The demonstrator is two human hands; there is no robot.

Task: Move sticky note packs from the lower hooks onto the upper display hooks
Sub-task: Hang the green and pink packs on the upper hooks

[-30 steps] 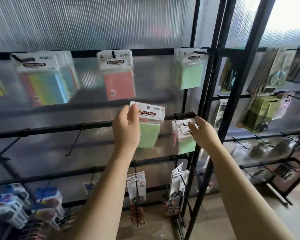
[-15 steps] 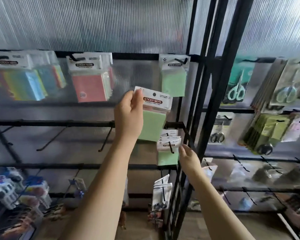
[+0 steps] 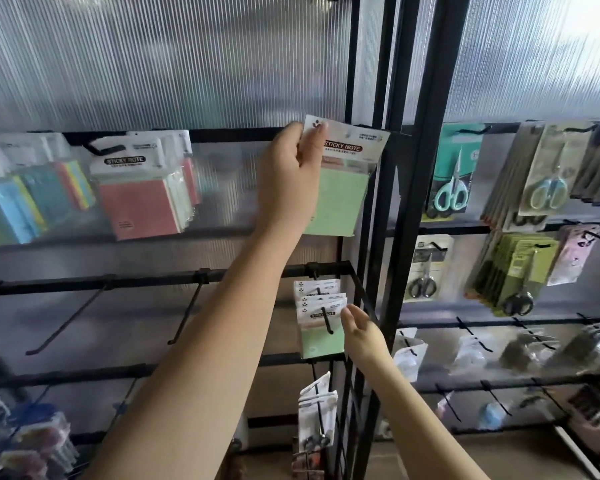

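Note:
My left hand [image 3: 291, 174] pinches the white header of a green sticky note pack [image 3: 343, 199] and holds it up against the top rail, at the upper hook by the black post. The hook itself is hidden behind the pack. Below, several green sticky note packs [image 3: 321, 327] hang on a lower hook [image 3: 326, 320]. My right hand [image 3: 361, 332] is beside their right edge with fingers loosely extended, holding nothing. Pink packs [image 3: 139, 202] and multicolour packs [image 3: 21, 199] hang on upper hooks to the left.
A black metal post [image 3: 409, 237] divides the rack from a right bay hung with scissors packs [image 3: 454, 174]. Bare hooks [image 3: 187, 313] stick out of the middle rail at left. More packaged goods hang on lower rails.
My left hand has raised the green pack from mid-height up to the top rail. My right hand has dropped from the lower packs' header to their right edge. The camera view shifted right.

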